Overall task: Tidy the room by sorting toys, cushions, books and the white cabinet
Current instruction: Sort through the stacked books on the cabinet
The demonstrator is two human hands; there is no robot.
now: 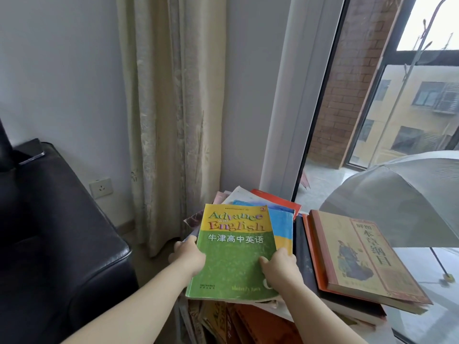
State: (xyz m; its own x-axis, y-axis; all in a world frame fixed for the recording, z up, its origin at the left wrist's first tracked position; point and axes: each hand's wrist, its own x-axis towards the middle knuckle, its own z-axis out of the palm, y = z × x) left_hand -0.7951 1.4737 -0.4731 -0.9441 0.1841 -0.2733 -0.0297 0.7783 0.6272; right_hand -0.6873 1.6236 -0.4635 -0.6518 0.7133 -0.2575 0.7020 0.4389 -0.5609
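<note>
Textbook (233, 254) atop book pile (278, 214), sofa (54, 232) left.

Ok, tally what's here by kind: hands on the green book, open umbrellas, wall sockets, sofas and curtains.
Hands on the green book: 2 (left hand, right hand)
Open umbrella: 1
Wall socket: 1
Sofa: 1
Curtain: 1
Total: 6

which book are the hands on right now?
The green-and-yellow Advance with English book: left hand and right hand grip its side edges. The tan illustrated book to its right lies untouched.
</note>
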